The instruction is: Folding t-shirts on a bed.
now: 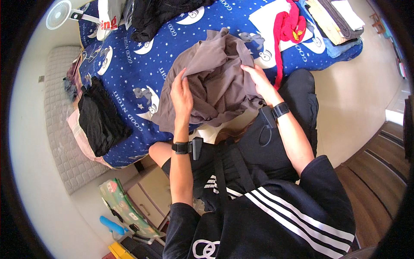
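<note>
A crumpled grey-brown piece of clothing (220,95) lies bunched over the near edge of the bed and hangs partly above my lap. Its exact kind is hidden by the folds. My left hand (181,96) grips its left side, thumb and fingers closing on a raised flap of fabric. On the far right side of the bundle, my right hand (258,82) pinches the cloth between thumb and fingers. Between the two hands the fabric opens into a loose hollow. Both wrists wear black straps with small dark devices.
The bed has a blue blanket (125,93) with moons and stars. Black clothes (99,116) lie at its left, with more black clothing (161,17) at the back. A red cloth (284,28) and folded clothes (336,19) sit back right. A white fan (59,15) stands far left.
</note>
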Action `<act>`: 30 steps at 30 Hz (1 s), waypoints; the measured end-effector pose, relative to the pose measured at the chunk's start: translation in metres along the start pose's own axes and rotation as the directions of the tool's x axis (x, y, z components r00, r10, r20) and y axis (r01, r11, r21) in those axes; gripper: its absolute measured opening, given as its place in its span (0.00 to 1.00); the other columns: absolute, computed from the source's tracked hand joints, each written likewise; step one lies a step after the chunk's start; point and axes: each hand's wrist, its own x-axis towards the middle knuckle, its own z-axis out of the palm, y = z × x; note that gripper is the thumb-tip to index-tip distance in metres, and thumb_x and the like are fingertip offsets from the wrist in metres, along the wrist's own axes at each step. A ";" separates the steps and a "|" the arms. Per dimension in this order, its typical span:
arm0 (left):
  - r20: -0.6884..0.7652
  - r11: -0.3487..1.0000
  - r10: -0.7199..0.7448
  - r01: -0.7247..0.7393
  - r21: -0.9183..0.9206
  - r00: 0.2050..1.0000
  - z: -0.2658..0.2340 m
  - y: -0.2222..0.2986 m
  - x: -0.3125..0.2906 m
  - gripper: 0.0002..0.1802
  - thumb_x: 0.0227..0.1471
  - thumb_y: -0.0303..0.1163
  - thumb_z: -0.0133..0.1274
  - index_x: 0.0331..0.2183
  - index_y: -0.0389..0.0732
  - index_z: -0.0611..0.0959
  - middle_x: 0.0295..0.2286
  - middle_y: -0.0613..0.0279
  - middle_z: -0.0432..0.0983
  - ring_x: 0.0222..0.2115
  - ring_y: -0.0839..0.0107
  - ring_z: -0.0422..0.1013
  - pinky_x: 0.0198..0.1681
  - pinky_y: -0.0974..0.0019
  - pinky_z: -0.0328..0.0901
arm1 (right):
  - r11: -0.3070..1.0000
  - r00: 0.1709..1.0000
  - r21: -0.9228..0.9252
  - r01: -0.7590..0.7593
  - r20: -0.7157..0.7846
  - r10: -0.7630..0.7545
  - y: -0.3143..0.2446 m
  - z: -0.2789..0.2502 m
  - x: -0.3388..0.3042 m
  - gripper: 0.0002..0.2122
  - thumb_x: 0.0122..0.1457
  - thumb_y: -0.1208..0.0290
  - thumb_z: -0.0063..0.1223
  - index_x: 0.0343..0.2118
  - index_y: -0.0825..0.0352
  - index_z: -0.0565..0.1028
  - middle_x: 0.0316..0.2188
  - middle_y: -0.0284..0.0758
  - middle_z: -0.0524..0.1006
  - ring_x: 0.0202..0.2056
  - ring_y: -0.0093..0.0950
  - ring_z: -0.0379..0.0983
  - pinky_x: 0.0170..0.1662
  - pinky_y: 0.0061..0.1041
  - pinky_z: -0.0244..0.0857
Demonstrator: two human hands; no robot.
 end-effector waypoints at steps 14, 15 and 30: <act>-0.198 0.910 -0.297 0.215 -0.355 0.934 -0.066 -0.094 -0.029 0.18 0.61 0.35 0.40 0.46 0.34 0.75 0.42 0.59 0.73 0.43 0.71 0.66 0.48 0.68 0.60 | 0.993 0.993 -0.029 0.114 -0.004 -0.114 -0.006 0.001 -0.003 0.18 0.56 0.74 0.47 0.50 0.69 0.69 0.45 0.34 0.74 0.47 0.24 0.68 0.52 0.22 0.57; -0.185 0.815 -0.454 0.322 -0.482 0.872 -0.067 -0.096 -0.033 0.18 0.61 0.36 0.40 0.47 0.35 0.74 0.43 0.59 0.72 0.43 0.70 0.67 0.47 0.66 0.60 | 0.986 0.986 -0.025 0.164 -0.025 -0.165 -0.003 -0.005 0.001 0.17 0.56 0.75 0.46 0.49 0.69 0.71 0.44 0.35 0.75 0.46 0.24 0.68 0.51 0.22 0.58; 0.253 0.965 -0.159 0.205 -0.166 0.954 -0.041 -0.037 -0.103 0.09 0.45 0.29 0.54 0.30 0.35 0.76 0.25 0.64 0.70 0.23 0.73 0.65 0.32 0.71 0.62 | 0.263 0.496 -0.810 0.525 0.040 -0.867 -0.011 0.008 -0.014 0.11 0.52 0.71 0.56 0.38 0.67 0.74 0.34 0.39 0.75 0.39 0.35 0.72 0.46 0.31 0.63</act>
